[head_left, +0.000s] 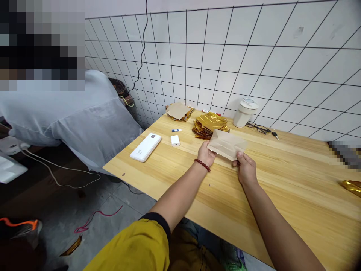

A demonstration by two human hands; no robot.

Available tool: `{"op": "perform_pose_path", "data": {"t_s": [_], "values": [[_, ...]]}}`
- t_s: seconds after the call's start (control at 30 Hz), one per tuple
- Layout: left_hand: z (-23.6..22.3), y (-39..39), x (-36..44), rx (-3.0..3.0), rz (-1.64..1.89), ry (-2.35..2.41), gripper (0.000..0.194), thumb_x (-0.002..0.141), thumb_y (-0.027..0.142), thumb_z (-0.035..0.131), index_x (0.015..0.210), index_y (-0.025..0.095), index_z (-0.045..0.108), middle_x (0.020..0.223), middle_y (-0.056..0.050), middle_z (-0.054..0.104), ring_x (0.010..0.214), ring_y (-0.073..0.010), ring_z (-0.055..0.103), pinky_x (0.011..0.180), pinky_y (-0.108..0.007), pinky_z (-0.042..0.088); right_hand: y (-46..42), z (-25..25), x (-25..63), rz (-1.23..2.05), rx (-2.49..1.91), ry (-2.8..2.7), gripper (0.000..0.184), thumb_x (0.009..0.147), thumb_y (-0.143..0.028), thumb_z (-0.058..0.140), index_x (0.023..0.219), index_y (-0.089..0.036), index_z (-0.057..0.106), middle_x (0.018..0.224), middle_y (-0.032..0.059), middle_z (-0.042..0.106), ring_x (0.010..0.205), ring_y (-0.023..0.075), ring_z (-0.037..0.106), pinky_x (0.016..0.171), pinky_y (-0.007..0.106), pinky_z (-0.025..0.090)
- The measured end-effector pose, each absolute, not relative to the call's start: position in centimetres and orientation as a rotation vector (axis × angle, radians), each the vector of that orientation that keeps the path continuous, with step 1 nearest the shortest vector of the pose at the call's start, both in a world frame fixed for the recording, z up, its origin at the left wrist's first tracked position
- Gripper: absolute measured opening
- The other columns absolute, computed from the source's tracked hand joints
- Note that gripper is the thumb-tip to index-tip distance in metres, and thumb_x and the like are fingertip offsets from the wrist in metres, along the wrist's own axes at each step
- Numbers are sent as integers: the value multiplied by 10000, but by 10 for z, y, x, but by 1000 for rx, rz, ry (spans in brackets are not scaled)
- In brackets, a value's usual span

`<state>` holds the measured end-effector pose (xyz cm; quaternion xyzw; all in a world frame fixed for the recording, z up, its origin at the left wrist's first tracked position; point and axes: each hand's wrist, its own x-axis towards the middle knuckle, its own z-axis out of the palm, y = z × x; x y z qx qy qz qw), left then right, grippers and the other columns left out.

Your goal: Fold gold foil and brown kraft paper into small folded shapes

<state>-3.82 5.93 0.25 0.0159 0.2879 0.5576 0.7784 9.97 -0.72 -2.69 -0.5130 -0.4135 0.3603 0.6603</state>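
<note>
Pinching folded kraft paper [227, 145] at both edges, hands [205, 154] [246, 168] over open wooden tabletop [282, 210]

Bright, even indoor light lay across the wooden tabletop [282, 180], leaving only soft shadows; wide-lens distortion bowed the wall tiles [214, 56] towards the edges, and pixelated blur hid the upper left corner.

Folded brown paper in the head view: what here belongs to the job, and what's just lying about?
In use: folded brown paper, left hand, right hand, gold foil pile, brown paper sheet.
Lying about: white power bank, glasses, keys, white tumbler.
</note>
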Motion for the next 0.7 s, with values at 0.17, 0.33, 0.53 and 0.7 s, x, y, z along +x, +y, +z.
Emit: {"op": "perform_pose_path", "data": {"t_s": [0.17, 0.33, 0.53, 0.7], "values": [[3, 49, -39, 239, 1170, 406, 280, 832, 342, 657, 1058, 175, 668, 1092, -85, 711, 1007, -209, 659, 960, -386, 493, -8, -25, 99, 830, -1169, -975, 460, 786, -605, 654, 604, -189, 578, 486, -19, 523, 478, 105, 456, 503, 239, 378], [-7, 40, -29, 424, 1067, 497, 225, 753, 206, 735, 965, 143, 690, 975, -93, 727, 909, -198, 683, 997, -415, 461, -9, -20, 95, 897, -1093, -953, 363, 755, -546, 710, 751, -190, 638, 581, -26, 574, 488, 91, 450, 490, 228, 389], [-5, 31, -24, 535, 1057, 476, 216, 675, 203, 800, 843, 100, 713, 863, -94, 729, 851, -198, 678, 1006, -406, 449, -8, -21, 94, 899, -1083, -841, 370, 631, -413, 835, 874, -179, 683, 853, 19, 694, 594, 101, 524, 462, 209, 393], [-3, 33, -24, 451, 1115, 457, 296, 678, 176, 793, 955, 122, 703, 972, -96, 731, 960, -227, 675, 1012, -430, 458, -7, -28, 97, 935, -1081, -890, 347, 626, -384, 846, 868, -175, 712, 818, 11, 723, 600, 115, 568, 468, 211, 403]]}}
